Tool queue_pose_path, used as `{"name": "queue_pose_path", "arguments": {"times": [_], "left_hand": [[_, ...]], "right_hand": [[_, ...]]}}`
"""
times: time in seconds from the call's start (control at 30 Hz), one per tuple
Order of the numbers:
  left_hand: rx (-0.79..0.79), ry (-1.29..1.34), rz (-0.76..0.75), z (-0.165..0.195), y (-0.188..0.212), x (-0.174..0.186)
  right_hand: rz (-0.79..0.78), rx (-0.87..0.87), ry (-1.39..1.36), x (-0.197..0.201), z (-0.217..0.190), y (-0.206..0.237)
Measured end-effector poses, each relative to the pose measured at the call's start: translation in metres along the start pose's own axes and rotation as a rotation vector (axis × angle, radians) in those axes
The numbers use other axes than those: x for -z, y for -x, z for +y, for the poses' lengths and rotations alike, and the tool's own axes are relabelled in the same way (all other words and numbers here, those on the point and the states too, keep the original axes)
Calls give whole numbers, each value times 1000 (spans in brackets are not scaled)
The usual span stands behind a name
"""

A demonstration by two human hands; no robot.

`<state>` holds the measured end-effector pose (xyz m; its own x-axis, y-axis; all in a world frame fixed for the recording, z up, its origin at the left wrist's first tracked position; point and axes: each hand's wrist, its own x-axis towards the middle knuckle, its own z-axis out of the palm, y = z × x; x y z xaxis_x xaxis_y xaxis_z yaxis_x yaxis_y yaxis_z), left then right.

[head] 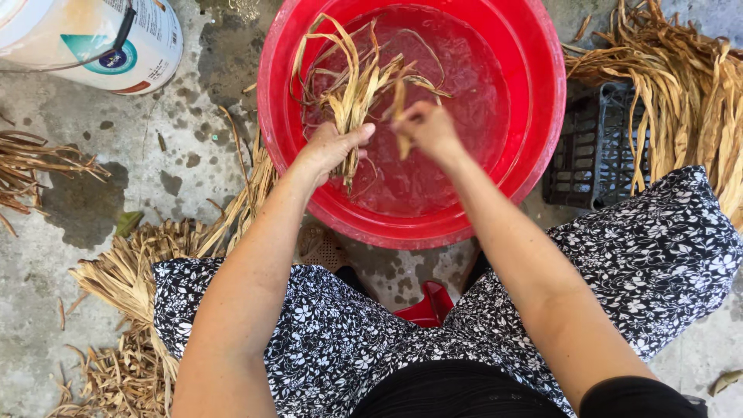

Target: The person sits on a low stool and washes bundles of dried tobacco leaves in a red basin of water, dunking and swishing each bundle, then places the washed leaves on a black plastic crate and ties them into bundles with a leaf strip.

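My left hand (329, 147) is gripping a bundle of pale tan, wet, ribbon-like dried leaves (352, 85) over the water-filled red basin (542, 116); my right hand (426, 128) is pinching one curled strip.

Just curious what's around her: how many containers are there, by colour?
Red basin with water, where both hands work dried strips: 1
White bucket: 1
Black crate: 1
Total: 3
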<state>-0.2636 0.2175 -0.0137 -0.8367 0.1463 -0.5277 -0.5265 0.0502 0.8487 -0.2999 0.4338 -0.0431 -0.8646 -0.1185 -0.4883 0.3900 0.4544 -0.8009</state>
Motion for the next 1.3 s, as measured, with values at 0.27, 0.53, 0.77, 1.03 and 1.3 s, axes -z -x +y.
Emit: {"name": "queue_pose_path", "arguments": {"times": [0.27,0.53,0.77,1.03,1.3], "left_hand": [[180,-3,58,2,8,14],[114,41,-28,31,34,25],[-33,106,122,77,53,45],[-466,384,523,90,48,79],[-49,284,302,57,29,43]], "right_hand": [[-165,163,-78,-10,11,-10],[507,224,211,24,76,-60],[530,47,196,33,78,-44],[945,171,-72,112,84,-40],[185,9,-616,35,40,-4]]}}
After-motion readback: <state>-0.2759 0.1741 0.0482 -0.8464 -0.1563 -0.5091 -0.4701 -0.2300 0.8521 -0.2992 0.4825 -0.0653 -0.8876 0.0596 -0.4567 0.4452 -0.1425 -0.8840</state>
